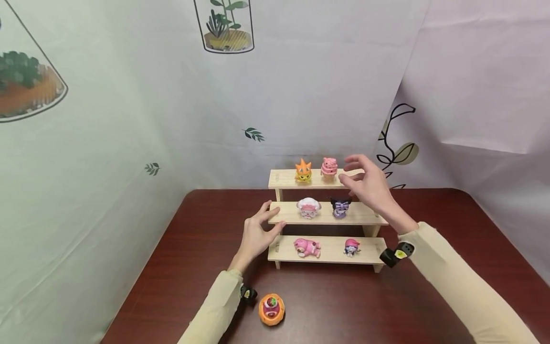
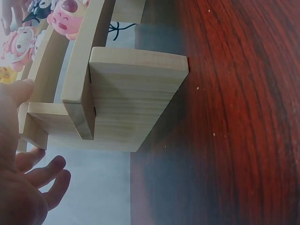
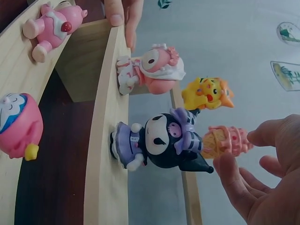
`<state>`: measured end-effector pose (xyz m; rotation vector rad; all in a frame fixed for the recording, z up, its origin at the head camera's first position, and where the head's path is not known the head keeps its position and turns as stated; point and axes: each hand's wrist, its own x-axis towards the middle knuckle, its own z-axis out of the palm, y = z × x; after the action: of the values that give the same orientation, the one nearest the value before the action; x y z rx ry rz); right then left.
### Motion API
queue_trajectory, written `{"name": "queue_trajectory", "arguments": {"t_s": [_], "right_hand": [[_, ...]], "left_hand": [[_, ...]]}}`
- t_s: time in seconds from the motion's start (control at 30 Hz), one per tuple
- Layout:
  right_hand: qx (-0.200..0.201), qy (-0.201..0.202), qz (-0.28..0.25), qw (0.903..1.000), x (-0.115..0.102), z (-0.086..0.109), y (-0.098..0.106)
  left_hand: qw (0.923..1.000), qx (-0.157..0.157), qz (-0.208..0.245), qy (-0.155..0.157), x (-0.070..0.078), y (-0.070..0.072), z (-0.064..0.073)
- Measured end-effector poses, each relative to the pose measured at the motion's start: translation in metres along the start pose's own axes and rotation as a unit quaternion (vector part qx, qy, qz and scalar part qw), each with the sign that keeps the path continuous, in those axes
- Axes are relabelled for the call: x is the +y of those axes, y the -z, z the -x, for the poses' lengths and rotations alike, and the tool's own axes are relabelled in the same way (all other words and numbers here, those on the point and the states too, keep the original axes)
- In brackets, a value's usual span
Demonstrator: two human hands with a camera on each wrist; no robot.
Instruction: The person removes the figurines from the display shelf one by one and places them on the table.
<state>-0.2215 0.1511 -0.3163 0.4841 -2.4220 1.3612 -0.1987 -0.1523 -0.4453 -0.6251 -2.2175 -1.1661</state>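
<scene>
My left hand (image 1: 254, 235) grips the left end of the middle plank (image 1: 285, 217) of a three-tier wooden display shelf, thumb at its front edge. On the top tier, my right hand (image 1: 367, 184) is just right of a pink ice-cream-cone figurine (image 1: 329, 168), thumb and fingers spread. Beside that cone sits a yellow figurine with a spiky orange top (image 1: 303, 172). The middle tier carries a pink-and-white figurine (image 1: 308, 208) and a black-hooded figurine in purple (image 3: 157, 138). Below, a pink bear figurine (image 1: 307, 247) lies near a small pink-capped figurine (image 1: 351, 247).
A round orange toy with a pink and red top (image 1: 271, 309) stands on the dark red wooden table (image 1: 326, 306), by my left forearm. Pale printed cloth (image 1: 322, 95) hangs behind the shelf and along the sides.
</scene>
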Motion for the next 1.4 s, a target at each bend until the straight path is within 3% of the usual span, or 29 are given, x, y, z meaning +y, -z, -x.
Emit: {"name": "queue_trajectory", "arguments": {"t_s": [0.37, 0.93, 1.4], "right_hand": [[-0.014, -0.022, -0.024, 0.9994, 0.003, -0.009, -0.008], [-0.024, -0.037, -0.017, 0.9989, 0.006, -0.017, -0.017], [-0.008, -0.012, 0.013, 0.9998, 0.008, -0.022, -0.023]], "left_hand": [[1.0, 0.0, -0.003, 0.006, 0.0, -0.001, 0.0], [1.0, -0.005, -0.005, 0.007, 0.0, 0.0, 0.001], [1.0, -0.006, -0.005, 0.004, 0.0, 0.0, 0.0]]}}
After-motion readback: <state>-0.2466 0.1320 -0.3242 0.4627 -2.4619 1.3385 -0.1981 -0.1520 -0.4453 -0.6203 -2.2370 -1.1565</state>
